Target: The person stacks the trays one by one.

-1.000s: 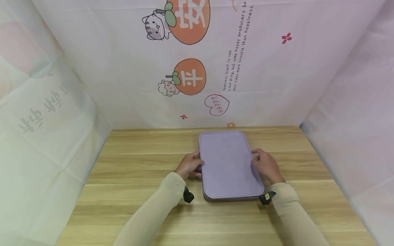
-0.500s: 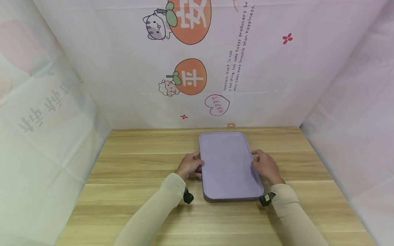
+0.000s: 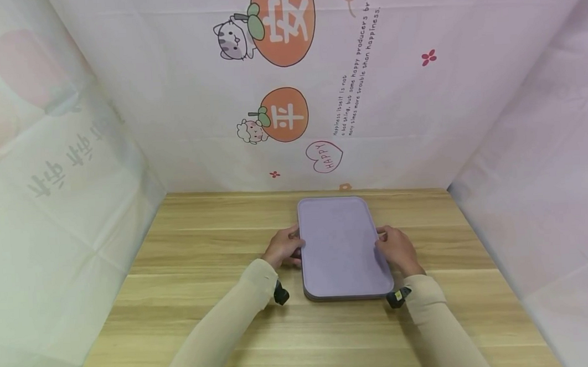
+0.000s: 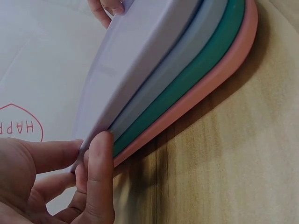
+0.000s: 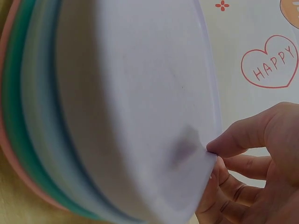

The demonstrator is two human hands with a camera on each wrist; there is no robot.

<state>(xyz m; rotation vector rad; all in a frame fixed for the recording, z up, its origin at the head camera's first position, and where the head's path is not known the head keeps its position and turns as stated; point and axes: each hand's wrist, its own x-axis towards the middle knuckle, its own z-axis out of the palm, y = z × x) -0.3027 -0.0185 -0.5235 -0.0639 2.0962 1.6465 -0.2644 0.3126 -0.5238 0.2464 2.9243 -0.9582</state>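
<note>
A stack of rounded rectangular trays stands on the table, with a lavender tray (image 3: 344, 247) on top. Beneath it the left wrist view shows the edges of a pale blue tray (image 4: 187, 60), a green tray (image 4: 201, 70) and a pink tray (image 4: 210, 79). My left hand (image 3: 281, 247) pinches the lavender tray's left rim, thumb on its upper edge and fingers against the side. On the opposite side, my right hand (image 3: 398, 249) pinches the right rim between thumb and fingers. Some fingertips are hidden below the rims.
The stack lies on a wood-grain table (image 3: 222, 331), near its back edge. A white printed cloth (image 3: 195, 100) rises behind it, with more cloth at left and right. Black wrist cameras (image 3: 281, 293) sit close to the stack's near corners.
</note>
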